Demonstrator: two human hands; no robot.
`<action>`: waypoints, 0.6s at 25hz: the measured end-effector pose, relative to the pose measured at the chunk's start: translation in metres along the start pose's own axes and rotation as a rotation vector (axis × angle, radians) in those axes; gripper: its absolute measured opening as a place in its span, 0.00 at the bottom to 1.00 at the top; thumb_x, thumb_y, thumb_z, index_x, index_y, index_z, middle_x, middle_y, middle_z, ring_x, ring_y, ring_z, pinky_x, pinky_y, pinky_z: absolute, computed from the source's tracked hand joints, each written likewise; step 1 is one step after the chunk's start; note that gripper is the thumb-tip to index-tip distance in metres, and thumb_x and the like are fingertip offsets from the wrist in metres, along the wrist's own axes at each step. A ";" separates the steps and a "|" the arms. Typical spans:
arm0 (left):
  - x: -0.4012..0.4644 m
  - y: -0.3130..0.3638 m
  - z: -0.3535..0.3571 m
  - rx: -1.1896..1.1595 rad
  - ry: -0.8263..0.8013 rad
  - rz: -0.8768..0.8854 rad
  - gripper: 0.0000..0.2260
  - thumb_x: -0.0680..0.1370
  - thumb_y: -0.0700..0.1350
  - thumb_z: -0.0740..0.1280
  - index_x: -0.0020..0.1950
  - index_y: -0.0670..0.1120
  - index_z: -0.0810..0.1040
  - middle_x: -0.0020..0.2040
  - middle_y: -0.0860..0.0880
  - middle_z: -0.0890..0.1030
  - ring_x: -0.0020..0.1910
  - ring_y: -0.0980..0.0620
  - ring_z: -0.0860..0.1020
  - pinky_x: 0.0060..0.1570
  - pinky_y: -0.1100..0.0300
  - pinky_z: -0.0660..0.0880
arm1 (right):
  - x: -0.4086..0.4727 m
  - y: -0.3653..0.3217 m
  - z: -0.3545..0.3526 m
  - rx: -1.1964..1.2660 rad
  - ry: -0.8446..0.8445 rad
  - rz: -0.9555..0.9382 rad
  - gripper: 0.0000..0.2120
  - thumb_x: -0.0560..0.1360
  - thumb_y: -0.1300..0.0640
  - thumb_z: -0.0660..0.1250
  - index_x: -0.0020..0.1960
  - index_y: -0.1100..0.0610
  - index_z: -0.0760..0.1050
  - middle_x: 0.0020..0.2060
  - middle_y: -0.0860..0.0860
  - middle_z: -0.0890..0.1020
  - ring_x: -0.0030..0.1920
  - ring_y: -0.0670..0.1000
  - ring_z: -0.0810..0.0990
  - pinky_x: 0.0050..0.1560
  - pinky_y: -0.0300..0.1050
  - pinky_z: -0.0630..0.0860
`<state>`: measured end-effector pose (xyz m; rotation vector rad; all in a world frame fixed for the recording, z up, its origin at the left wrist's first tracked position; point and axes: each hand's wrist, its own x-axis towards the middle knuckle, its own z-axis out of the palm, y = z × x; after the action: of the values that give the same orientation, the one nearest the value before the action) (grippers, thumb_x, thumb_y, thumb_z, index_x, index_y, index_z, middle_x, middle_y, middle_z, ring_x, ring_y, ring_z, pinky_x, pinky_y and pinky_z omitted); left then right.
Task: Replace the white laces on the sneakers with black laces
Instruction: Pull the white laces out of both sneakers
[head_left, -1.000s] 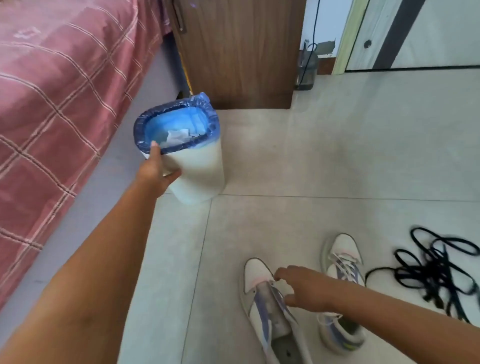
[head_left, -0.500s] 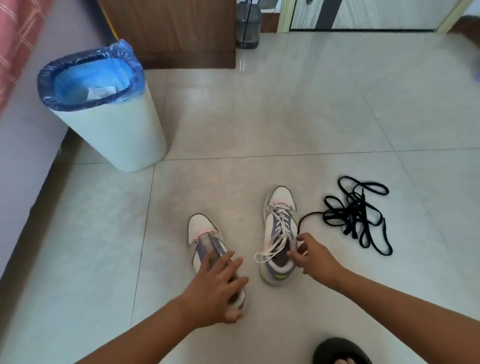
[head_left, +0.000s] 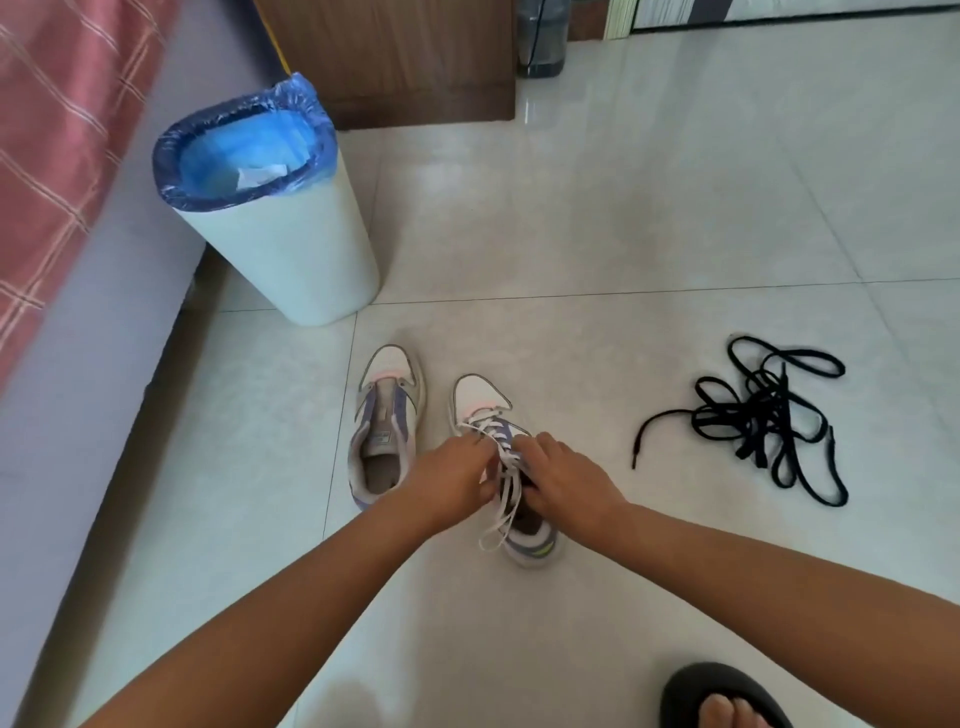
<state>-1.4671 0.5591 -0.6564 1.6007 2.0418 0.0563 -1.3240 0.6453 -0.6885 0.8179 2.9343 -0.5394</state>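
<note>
Two white and purple sneakers stand side by side on the tiled floor. The left sneaker (head_left: 387, 421) has no lace in it. The right sneaker (head_left: 480, 400) still carries a white lace (head_left: 506, 499), whose loose ends hang toward its heel. My left hand (head_left: 452, 480) and my right hand (head_left: 558, 475) meet over its tongue, each pinching the white lace. A tangle of black laces (head_left: 763, 415) lies on the floor to the right, apart from both hands.
A white bin (head_left: 291, 244) with a blue liner stands behind the sneakers to the left. A bed with a pink checked cover (head_left: 62, 130) runs along the left. A wooden cabinet (head_left: 395, 57) is at the back. My foot in a black slipper (head_left: 722, 701) shows at the bottom right.
My left hand let go of the bin, touched the laceless sneaker, then moved onto the right sneaker. Both hands now pinch its white lace. The view has tilted down.
</note>
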 end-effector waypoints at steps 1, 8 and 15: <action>0.001 0.003 0.009 -0.130 0.014 -0.019 0.12 0.75 0.46 0.67 0.56 0.45 0.70 0.54 0.47 0.74 0.53 0.47 0.74 0.52 0.50 0.72 | 0.004 0.001 0.003 -0.069 0.077 -0.110 0.29 0.62 0.58 0.75 0.60 0.54 0.67 0.43 0.54 0.77 0.37 0.56 0.79 0.29 0.44 0.69; 0.000 -0.013 0.018 -0.614 -0.012 -0.191 0.17 0.69 0.42 0.75 0.49 0.46 0.68 0.42 0.48 0.71 0.40 0.52 0.69 0.41 0.58 0.70 | 0.013 0.009 0.006 0.714 -0.005 0.137 0.05 0.76 0.58 0.64 0.48 0.54 0.78 0.46 0.50 0.74 0.46 0.47 0.74 0.48 0.31 0.69; 0.001 -0.003 0.019 -0.495 0.096 -0.279 0.16 0.71 0.51 0.73 0.49 0.47 0.69 0.44 0.50 0.71 0.39 0.53 0.70 0.36 0.60 0.67 | 0.016 -0.009 -0.015 1.426 -0.191 0.733 0.09 0.78 0.55 0.63 0.40 0.54 0.76 0.34 0.47 0.79 0.34 0.44 0.75 0.35 0.35 0.69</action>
<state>-1.4620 0.5536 -0.6737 1.0211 2.0926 0.5031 -1.3413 0.6508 -0.6736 1.5663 1.4442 -2.3464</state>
